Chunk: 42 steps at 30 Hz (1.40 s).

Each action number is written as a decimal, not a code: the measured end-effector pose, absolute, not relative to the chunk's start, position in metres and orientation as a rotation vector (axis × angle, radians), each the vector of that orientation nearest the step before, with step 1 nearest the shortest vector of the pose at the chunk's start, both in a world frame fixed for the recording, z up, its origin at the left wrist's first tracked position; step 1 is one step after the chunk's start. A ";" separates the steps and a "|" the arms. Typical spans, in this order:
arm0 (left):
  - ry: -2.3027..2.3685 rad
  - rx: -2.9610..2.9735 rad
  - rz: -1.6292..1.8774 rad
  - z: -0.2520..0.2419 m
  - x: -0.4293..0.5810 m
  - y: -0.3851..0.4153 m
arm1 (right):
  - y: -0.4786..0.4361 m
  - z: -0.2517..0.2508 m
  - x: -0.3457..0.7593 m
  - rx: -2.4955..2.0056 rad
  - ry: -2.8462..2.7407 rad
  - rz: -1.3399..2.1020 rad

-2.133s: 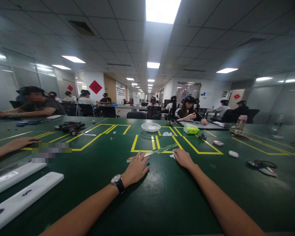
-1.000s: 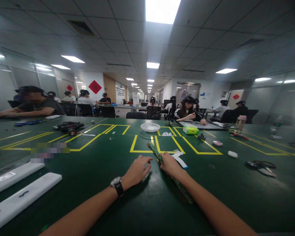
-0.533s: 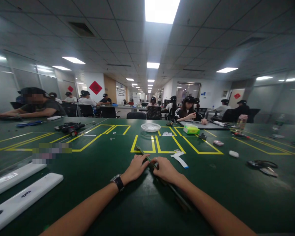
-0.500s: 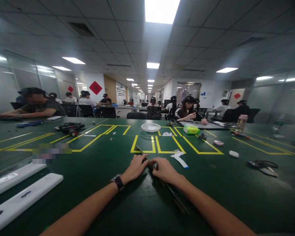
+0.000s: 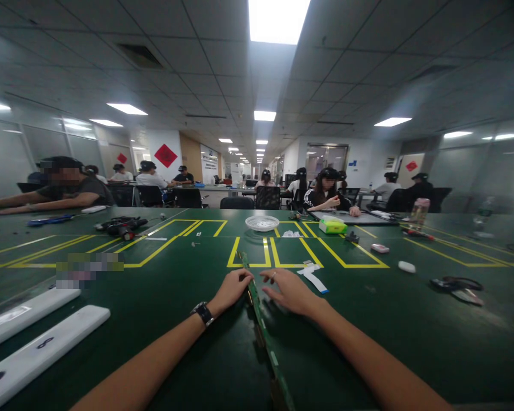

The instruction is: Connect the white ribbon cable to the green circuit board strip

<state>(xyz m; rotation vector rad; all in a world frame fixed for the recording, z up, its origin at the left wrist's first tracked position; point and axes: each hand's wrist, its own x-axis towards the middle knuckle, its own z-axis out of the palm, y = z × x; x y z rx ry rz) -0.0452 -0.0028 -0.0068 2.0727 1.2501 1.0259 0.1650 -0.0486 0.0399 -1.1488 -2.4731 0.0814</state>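
Note:
A long, narrow green circuit board (image 5: pixel 263 328) runs from the table's middle toward me, standing partly on edge. My left hand (image 5: pixel 231 290), with a watch on its wrist, pinches the board's edge near its far end. On the other side, my right hand (image 5: pixel 290 290) is open, its fingers apart and just off the board. Beyond my right hand, a white flat ribbon cable (image 5: pixel 314 279) with a blue end lies on the green table (image 5: pixel 351 342).
Two long white bars (image 5: pixel 47 351) lie at left. Farther off are a white round basket (image 5: pixel 262 222), a green tissue pack (image 5: pixel 333 225), a dark power tool (image 5: pixel 122 225), a white case (image 5: pixel 406 266) and coiled dark cable (image 5: pixel 456 285). Co-workers sit beyond the yellow tape lines (image 5: pixel 248 265).
The board has turned more upright and its near end has swung toward the middle, showing its green face. My right hand has let go and opened, moving slightly right.

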 end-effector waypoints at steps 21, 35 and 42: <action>1.218 1.832 1.181 -0.002 -0.040 -0.011 | -0.012 0.010 0.196 -1.742 -2.324 -0.147; 1.014 1.481 1.260 -0.005 -0.035 -0.017 | -0.008 0.006 0.203 -1.742 -2.249 0.014; 1.017 1.456 1.306 -0.007 -0.034 -0.017 | -0.009 0.009 0.194 -1.518 -2.075 0.409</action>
